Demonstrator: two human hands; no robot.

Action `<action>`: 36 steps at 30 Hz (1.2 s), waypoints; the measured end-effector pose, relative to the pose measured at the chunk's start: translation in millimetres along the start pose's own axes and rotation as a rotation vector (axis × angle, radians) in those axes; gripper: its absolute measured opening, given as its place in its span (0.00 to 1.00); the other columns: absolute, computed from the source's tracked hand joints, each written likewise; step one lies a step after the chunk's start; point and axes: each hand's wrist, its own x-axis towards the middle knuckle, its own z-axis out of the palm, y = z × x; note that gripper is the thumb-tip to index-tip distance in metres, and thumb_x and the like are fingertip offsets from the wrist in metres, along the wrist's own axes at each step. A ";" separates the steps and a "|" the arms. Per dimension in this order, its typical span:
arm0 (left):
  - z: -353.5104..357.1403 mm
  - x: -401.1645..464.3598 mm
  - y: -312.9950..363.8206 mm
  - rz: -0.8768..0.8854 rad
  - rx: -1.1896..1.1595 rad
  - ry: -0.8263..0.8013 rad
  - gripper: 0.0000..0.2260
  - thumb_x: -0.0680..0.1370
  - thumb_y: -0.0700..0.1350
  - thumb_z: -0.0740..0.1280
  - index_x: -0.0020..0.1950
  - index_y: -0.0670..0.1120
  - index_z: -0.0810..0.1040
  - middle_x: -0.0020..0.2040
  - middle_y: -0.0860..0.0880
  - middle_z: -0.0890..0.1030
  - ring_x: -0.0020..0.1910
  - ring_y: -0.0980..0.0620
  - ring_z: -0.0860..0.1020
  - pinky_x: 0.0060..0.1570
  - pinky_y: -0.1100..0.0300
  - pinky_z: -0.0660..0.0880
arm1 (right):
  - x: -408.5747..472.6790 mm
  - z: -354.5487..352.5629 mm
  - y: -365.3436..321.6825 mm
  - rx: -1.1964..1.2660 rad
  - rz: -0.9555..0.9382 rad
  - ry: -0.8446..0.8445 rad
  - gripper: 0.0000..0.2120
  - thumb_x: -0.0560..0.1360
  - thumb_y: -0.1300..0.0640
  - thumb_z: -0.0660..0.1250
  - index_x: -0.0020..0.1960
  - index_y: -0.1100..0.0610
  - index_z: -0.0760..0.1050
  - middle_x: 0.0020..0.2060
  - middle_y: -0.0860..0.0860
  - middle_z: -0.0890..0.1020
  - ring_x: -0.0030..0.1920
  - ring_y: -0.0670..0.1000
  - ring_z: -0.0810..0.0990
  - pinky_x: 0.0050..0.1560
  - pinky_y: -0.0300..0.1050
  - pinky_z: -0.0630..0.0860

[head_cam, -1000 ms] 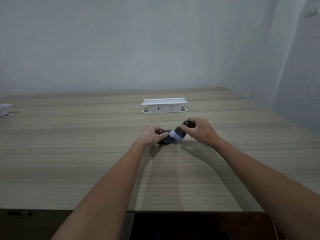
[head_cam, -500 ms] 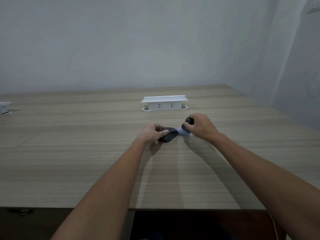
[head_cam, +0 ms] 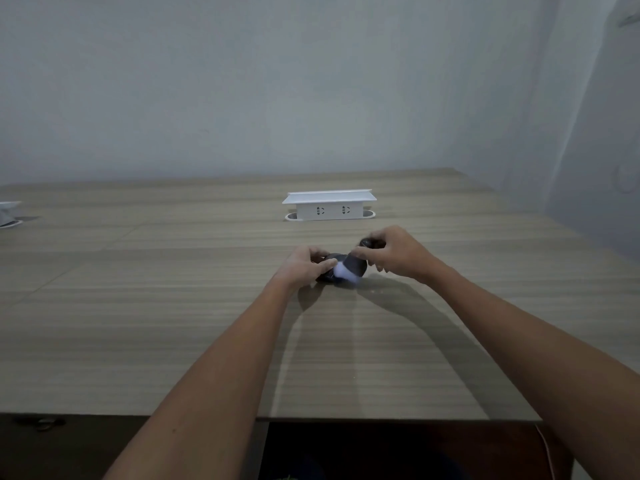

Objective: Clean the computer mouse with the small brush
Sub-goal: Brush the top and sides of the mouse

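Since half a second ago my right hand (head_cam: 394, 252) has come back toward the left, so the white bristles of the brush (head_cam: 349, 267) now lie on the mouse (head_cam: 325, 271) again; before, they were off its right end. The mouse itself has hardly moved.

The mouse sits on the wooden surface (head_cam: 173, 306), in front of the white socket box (head_cam: 329, 205) and well apart from it. My left hand (head_cam: 306, 265) holds it from the left side, fingers closed around its body, thumb on the near side. My right fingers are closed around the dark handle of the brush, whose end shows above my knuckles. The bristles touch the right part of the mouse's top, but how hard they press I cannot tell.

I judge the mouse to be light, hard and smooth, so it may slide on this surface if I push the brush against it without holding. The best place to hold is on the two sides, low, so the top and the buttons stay free for brushing. The brush is also light; its bristles look soft and should bend easily, so a short grip near the head gives more control. I am in the middle of the brushing, I think.
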 end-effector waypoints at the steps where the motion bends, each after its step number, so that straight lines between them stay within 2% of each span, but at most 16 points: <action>1: 0.3 0.3 -0.3 0.002 0.001 0.003 0.12 0.79 0.44 0.69 0.61 0.42 0.81 0.48 0.44 0.82 0.45 0.48 0.77 0.43 0.52 0.75 | -0.3 2.2 2.1 -0.051 -0.001 0.001 0.10 0.74 0.55 0.71 0.41 0.62 0.83 0.30 0.53 0.83 0.26 0.45 0.75 0.29 0.38 0.72; 4: 1.9 -0.9 0.0 0.004 0.012 0.008 0.13 0.80 0.44 0.68 0.62 0.42 0.81 0.48 0.45 0.82 0.45 0.47 0.75 0.39 0.58 0.73 | 5.2 5.2 15.1 -0.222 0.044 0.207 0.13 0.74 0.57 0.70 0.34 0.62 0.77 0.27 0.53 0.79 0.30 0.50 0.73 0.30 0.39 0.66; 6: 2.1 -0.1 -0.8 0.005 0.023 0.006 0.12 0.80 0.45 0.68 0.62 0.43 0.81 0.49 0.45 0.82 0.45 0.48 0.76 0.38 0.60 0.72 | 3.9 2.4 16.5 -0.155 0.071 0.271 0.14 0.74 0.57 0.70 0.34 0.64 0.77 0.27 0.52 0.76 0.30 0.50 0.72 0.30 0.41 0.68; 9: 0.5 3.4 -1.4 0.001 0.021 -0.006 0.11 0.80 0.44 0.68 0.60 0.43 0.81 0.51 0.43 0.83 0.46 0.48 0.77 0.43 0.56 0.75 | -2.6 0.6 8.2 0.046 0.043 0.023 0.11 0.76 0.54 0.70 0.43 0.63 0.83 0.30 0.51 0.82 0.27 0.47 0.76 0.29 0.40 0.73; 11: -0.9 6.5 -1.6 -0.001 0.040 -0.013 0.11 0.79 0.45 0.69 0.59 0.43 0.82 0.52 0.43 0.84 0.46 0.48 0.78 0.50 0.51 0.78 | -2.7 3.6 4.5 0.059 0.058 -0.088 0.11 0.77 0.54 0.70 0.45 0.62 0.84 0.31 0.52 0.83 0.27 0.47 0.78 0.27 0.38 0.74; 14: -2.3 11.5 -3.2 0.006 0.044 -0.019 0.10 0.78 0.44 0.70 0.58 0.42 0.82 0.48 0.45 0.83 0.46 0.49 0.79 0.50 0.54 0.77 | 8.1 7.2 8.3 -0.198 0.055 0.106 0.11 0.74 0.55 0.70 0.42 0.64 0.83 0.34 0.58 0.85 0.33 0.55 0.82 0.34 0.47 0.78; 16: -2.2 13.6 -3.4 -0.004 0.056 -0.011 0.12 0.78 0.45 0.71 0.58 0.41 0.83 0.47 0.45 0.84 0.44 0.50 0.79 0.48 0.58 0.75 | 9.0 6.4 7.4 -0.288 0.053 0.221 0.11 0.73 0.56 0.70 0.41 0.64 0.82 0.35 0.58 0.84 0.36 0.55 0.80 0.36 0.46 0.73; 17: -1.9 14.8 -3.5 -0.003 0.058 -0.004 0.12 0.78 0.45 0.71 0.58 0.40 0.83 0.47 0.45 0.84 0.44 0.50 0.79 0.47 0.58 0.75 | 7.8 5.9 4.7 -0.253 0.025 0.194 0.11 0.73 0.55 0.70 0.40 0.64 0.82 0.34 0.57 0.84 0.34 0.52 0.79 0.35 0.44 0.72; 19: -0.9 16.7 -3.7 0.007 0.056 0.014 0.11 0.77 0.44 0.71 0.55 0.38 0.84 0.45 0.44 0.84 0.42 0.51 0.79 0.46 0.58 0.75 | 3.2 5.5 -4.0 -0.078 -0.022 0.015 0.11 0.74 0.55 0.71 0.40 0.63 0.82 0.30 0.54 0.83 0.27 0.46 0.77 0.30 0.40 0.73; 21: 0.0 17.7 -3.4 0.015 0.053 0.037 0.10 0.77 0.44 0.71 0.53 0.38 0.85 0.42 0.45 0.84 0.40 0.51 0.78 0.44 0.58 0.74 | 1.0 8.5 -7.0 -0.037 -0.017 -0.092 0.11 0.75 0.54 0.71 0.39 0.62 0.82 0.28 0.52 0.82 0.25 0.45 0.78 0.28 0.39 0.74; 24: 1.7 18.9 -4.6 0.006 0.041 0.053 0.10 0.77 0.45 0.72 0.52 0.39 0.85 0.43 0.45 0.84 0.40 0.51 0.79 0.42 0.59 0.75 | 10.5 10.1 5.2 -0.267 0.018 0.122 0.10 0.72 0.56 0.70 0.39 0.63 0.83 0.33 0.57 0.84 0.34 0.54 0.82 0.36 0.49 0.77; 26: 1.4 18.0 -4.3 -0.004 0.039 0.056 0.10 0.77 0.45 0.72 0.53 0.39 0.85 0.44 0.44 0.84 0.39 0.50 0.79 0.39 0.58 0.76 | 11.8 7.6 8.8 -0.316 0.032 0.220 0.11 0.71 0.56 0.69 0.38 0.65 0.81 0.33 0.59 0.84 0.35 0.56 0.80 0.38 0.52 0.77; 29: -0.6 17.7 -3.3 0.010 0.016 0.044 0.11 0.77 0.44 0.72 0.54 0.38 0.85 0.48 0.42 0.86 0.41 0.49 0.80 0.44 0.52 0.78 | 6.5 4.3 -0.4 -0.095 -0.017 0.073 0.12 0.74 0.54 0.70 0.40 0.63 0.83 0.31 0.57 0.84 0.27 0.48 0.78 0.30 0.44 0.76; 31: -1.4 17.5 -2.1 0.018 0.020 0.037 0.11 0.77 0.43 0.72 0.54 0.37 0.85 0.49 0.41 0.86 0.43 0.50 0.80 0.48 0.53 0.79 | 4.5 6.0 -2.6 -0.046 -0.014 -0.004 0.12 0.74 0.53 0.71 0.41 0.62 0.84 0.31 0.55 0.84 0.26 0.47 0.80 0.28 0.41 0.77; 34: -1.1 17.1 -1.3 0.006 0.009 0.045 0.11 0.77 0.43 0.72 0.55 0.37 0.85 0.46 0.41 0.85 0.39 0.50 0.79 0.40 0.57 0.76 | 11.2 7.9 5.7 -0.292 0.005 0.179 0.11 0.72 0.55 0.70 0.40 0.63 0.83 0.34 0.58 0.85 0.36 0.56 0.83 0.38 0.51 0.80; 36: -1.1 16.4 -1.0 -0.003 0.009 0.038 0.11 0.77 0.43 0.72 0.55 0.38 0.85 0.45 0.43 0.84 0.39 0.49 0.79 0.34 0.61 0.74 | 10.7 6.2 6.1 -0.326 -0.016 0.231 0.11 0.72 0.55 0.70 0.40 0.64 0.83 0.34 0.58 0.85 0.38 0.58 0.83 0.39 0.51 0.78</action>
